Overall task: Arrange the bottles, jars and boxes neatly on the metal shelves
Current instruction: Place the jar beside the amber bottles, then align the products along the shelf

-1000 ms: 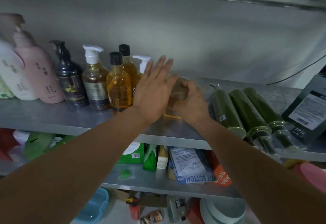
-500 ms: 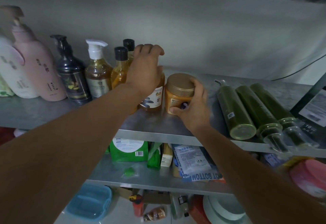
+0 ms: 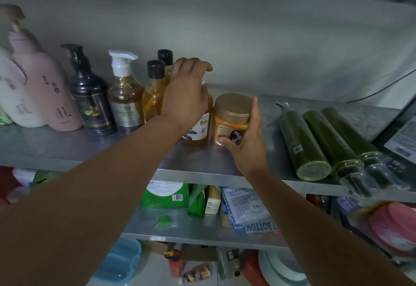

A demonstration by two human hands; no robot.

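Three steel shelves (image 3: 202,168) against grey wall (image 3: 270,49)

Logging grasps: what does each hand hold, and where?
Right hand grips the jar by its side; left hand clasps the amber bottle near its top.

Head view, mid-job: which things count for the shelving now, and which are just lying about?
In hand:
- gold-lidded jar, right hand grip
- amber bottle, under left hand
- three green bottles, lying flat

Lying about:
- blue tray below
- black cable
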